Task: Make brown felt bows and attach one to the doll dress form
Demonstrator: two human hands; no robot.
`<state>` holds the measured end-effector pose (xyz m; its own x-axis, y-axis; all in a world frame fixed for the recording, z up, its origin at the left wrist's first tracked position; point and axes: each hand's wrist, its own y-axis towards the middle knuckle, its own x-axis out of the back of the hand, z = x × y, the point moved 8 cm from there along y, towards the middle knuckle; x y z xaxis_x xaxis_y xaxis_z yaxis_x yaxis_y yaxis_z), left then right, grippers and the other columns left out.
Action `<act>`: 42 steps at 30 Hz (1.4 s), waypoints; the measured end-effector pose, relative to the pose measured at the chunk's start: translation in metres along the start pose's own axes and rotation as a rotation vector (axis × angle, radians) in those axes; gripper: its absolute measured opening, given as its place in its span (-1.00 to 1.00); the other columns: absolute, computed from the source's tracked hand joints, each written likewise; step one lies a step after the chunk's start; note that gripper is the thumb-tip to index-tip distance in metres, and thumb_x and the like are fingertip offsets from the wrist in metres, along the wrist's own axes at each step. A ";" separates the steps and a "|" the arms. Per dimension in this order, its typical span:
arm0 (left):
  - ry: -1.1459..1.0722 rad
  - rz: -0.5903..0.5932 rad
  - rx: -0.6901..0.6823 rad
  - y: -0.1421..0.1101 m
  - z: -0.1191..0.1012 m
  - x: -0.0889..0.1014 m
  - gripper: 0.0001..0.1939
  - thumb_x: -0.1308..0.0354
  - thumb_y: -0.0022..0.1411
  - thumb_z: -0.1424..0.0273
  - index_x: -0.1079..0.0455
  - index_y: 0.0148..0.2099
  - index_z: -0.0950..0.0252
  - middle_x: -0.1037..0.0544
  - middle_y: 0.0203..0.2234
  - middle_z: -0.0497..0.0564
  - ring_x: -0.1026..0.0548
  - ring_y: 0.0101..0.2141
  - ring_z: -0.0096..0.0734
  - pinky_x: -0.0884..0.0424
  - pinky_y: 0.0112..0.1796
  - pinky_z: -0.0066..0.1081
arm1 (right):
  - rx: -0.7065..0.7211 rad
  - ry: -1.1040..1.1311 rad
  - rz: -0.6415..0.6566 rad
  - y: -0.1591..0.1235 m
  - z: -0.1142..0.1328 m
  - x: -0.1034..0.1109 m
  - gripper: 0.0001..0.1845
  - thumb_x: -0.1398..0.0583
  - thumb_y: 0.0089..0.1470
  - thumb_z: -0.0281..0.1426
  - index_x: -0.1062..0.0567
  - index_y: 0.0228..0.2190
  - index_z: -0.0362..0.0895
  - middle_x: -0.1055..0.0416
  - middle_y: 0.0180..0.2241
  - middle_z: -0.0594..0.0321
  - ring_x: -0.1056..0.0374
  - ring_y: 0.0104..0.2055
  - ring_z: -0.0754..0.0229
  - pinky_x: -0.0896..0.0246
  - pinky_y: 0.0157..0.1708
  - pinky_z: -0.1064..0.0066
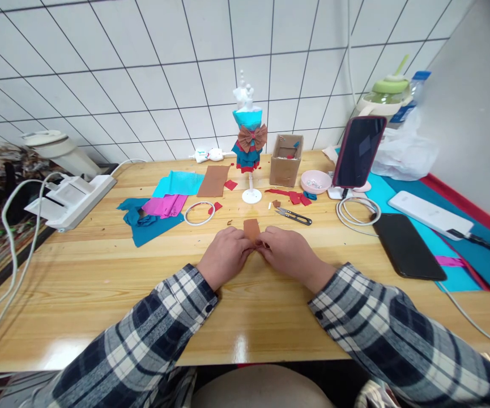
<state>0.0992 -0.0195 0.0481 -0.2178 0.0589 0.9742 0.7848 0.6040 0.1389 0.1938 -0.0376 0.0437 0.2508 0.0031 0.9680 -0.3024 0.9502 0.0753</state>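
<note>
On the wooden table [113,294], both hands [228,255] [289,252] seemingly pinch the brown strip [251,229] between them.

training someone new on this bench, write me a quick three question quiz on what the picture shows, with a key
1. True or false: the box stands to the right of the dress.
2. Which thing do the left hand and right hand hold between them? A) ring B) brown strip C) snips
3. Fill in the colour: the bow on the dress is ____.

Key: 1 true; 2 B; 3 brown
</note>
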 end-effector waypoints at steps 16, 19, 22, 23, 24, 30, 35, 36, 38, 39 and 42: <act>-0.037 -0.028 -0.014 0.001 -0.002 0.004 -0.77 -0.01 0.31 0.40 -0.52 -0.18 0.21 -0.53 -0.31 0.05 -0.42 -0.25 -0.31 -0.31 -0.16 -0.27 | -0.014 0.018 0.040 0.000 -0.001 -0.001 -0.71 0.00 0.25 -0.29 -0.49 -0.27 -0.10 -0.44 -0.29 0.18 -0.36 -0.27 0.18 -0.06 -0.36 0.40; -0.017 -0.025 -0.017 0.001 -0.002 0.004 -0.77 -0.02 0.31 0.40 -0.52 -0.19 0.21 -0.54 -0.32 0.04 -0.42 -0.24 -0.30 -0.30 -0.16 -0.26 | -0.004 0.031 0.038 0.000 -0.001 -0.001 -0.70 0.00 0.25 -0.29 -0.49 -0.24 -0.09 -0.44 -0.27 0.18 -0.36 -0.26 0.18 -0.08 -0.33 0.40; -0.011 -0.007 -0.015 0.001 -0.001 0.001 -0.78 -0.03 0.30 0.41 -0.52 -0.18 0.20 -0.56 -0.37 0.03 -0.44 -0.27 -0.30 -0.30 -0.18 -0.27 | -0.004 0.017 0.056 0.001 -0.002 -0.004 -0.73 -0.03 0.23 -0.29 -0.51 -0.28 -0.10 -0.45 -0.27 0.19 -0.37 -0.23 0.16 -0.10 -0.31 0.39; -0.013 -0.007 -0.007 0.000 0.000 0.000 -0.78 -0.03 0.30 0.41 -0.52 -0.18 0.20 -0.56 -0.38 0.02 -0.44 -0.28 -0.30 -0.30 -0.19 -0.28 | -0.005 0.010 0.058 0.001 -0.002 -0.005 -0.73 -0.04 0.22 -0.29 -0.51 -0.29 -0.10 -0.45 -0.28 0.19 -0.37 -0.23 0.16 -0.11 -0.31 0.38; -0.015 -0.010 0.004 0.000 0.001 0.000 -0.78 -0.03 0.30 0.40 -0.52 -0.16 0.20 -0.56 -0.39 0.02 -0.45 -0.29 -0.30 -0.31 -0.20 -0.28 | -0.004 0.004 0.056 0.001 -0.003 -0.005 -0.73 -0.04 0.22 -0.30 -0.51 -0.30 -0.11 -0.45 -0.28 0.19 -0.37 -0.24 0.16 -0.11 -0.31 0.38; -0.009 -0.012 0.008 0.001 -0.001 -0.001 -0.76 -0.01 0.32 0.38 -0.52 -0.15 0.19 -0.54 -0.38 0.04 -0.43 -0.29 -0.29 -0.31 -0.20 -0.28 | 0.010 -0.007 0.042 0.000 -0.002 -0.002 -0.72 -0.02 0.23 -0.29 -0.50 -0.33 -0.10 -0.44 -0.30 0.20 -0.35 -0.27 0.18 -0.08 -0.34 0.39; -0.015 -0.036 -0.027 0.001 -0.004 0.004 -0.76 0.00 0.32 0.39 -0.52 -0.20 0.22 -0.54 -0.30 0.05 -0.41 -0.23 -0.30 -0.30 -0.15 -0.26 | -0.005 0.005 0.033 0.000 -0.002 -0.001 -0.68 0.02 0.26 -0.28 -0.51 -0.27 -0.08 -0.44 -0.31 0.21 -0.36 -0.29 0.18 -0.08 -0.36 0.39; -0.011 -0.027 -0.028 0.001 -0.004 0.003 -0.76 -0.01 0.31 0.40 -0.52 -0.19 0.21 -0.54 -0.31 0.05 -0.42 -0.24 -0.30 -0.30 -0.16 -0.27 | -0.009 0.006 0.042 0.000 -0.002 -0.001 -0.67 0.02 0.26 -0.28 -0.52 -0.27 -0.08 -0.44 -0.30 0.20 -0.36 -0.28 0.17 -0.08 -0.35 0.39; -0.006 -0.008 -0.027 0.001 -0.004 0.001 -0.78 -0.02 0.30 0.43 -0.52 -0.18 0.21 -0.56 -0.33 0.03 -0.43 -0.26 -0.30 -0.30 -0.17 -0.27 | -0.014 0.004 0.064 0.000 -0.002 -0.003 -0.68 0.00 0.25 -0.28 -0.52 -0.27 -0.08 -0.44 -0.30 0.19 -0.37 -0.26 0.16 -0.09 -0.34 0.39; -0.007 0.000 -0.024 0.001 -0.004 0.000 -0.77 -0.02 0.30 0.43 -0.52 -0.17 0.20 -0.57 -0.33 0.02 -0.44 -0.26 -0.30 -0.30 -0.17 -0.27 | -0.015 0.003 0.070 0.000 -0.002 -0.003 -0.69 -0.01 0.25 -0.28 -0.53 -0.27 -0.09 -0.45 -0.29 0.18 -0.37 -0.25 0.16 -0.09 -0.34 0.38; -0.013 0.011 0.007 0.001 -0.002 -0.002 -0.76 -0.01 0.31 0.40 -0.52 -0.14 0.20 -0.58 -0.35 0.02 -0.46 -0.28 -0.29 -0.31 -0.19 -0.28 | -0.009 0.001 0.060 0.000 -0.001 -0.003 -0.70 -0.02 0.24 -0.29 -0.52 -0.27 -0.09 -0.45 -0.30 0.18 -0.38 -0.25 0.15 -0.09 -0.34 0.38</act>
<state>0.1014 -0.0201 0.0469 -0.2163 0.0756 0.9734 0.7833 0.6085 0.1268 0.1943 -0.0370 0.0408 0.2331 0.0606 0.9706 -0.3084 0.9511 0.0147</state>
